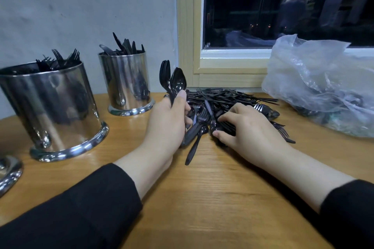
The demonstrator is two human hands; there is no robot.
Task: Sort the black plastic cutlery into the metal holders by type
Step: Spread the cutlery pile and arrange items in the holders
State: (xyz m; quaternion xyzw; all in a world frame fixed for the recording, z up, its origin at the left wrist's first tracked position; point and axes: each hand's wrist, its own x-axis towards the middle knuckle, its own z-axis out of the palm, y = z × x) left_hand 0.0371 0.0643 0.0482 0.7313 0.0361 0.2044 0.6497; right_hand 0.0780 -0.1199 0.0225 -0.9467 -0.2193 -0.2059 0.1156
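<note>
The pile of black cutlery (226, 103) lies on the wooden worktop (212, 198), below the window. The left hand (168, 125) grips several spoons (174, 82) upright, fingers curled around the handles. The right hand (249, 127) rests on the pile, fingers bent on some forks. Two metal holders (54, 107) (126, 81) stand at the left, already holding cutlery.

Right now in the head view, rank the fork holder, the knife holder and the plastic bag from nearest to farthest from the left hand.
1. Knife holder: just left of and behind the left hand.
2. Fork holder: farther left, toward the table's near edge.
3. Plastic bag: far right, under the window, beyond the cutlery pile.
</note>
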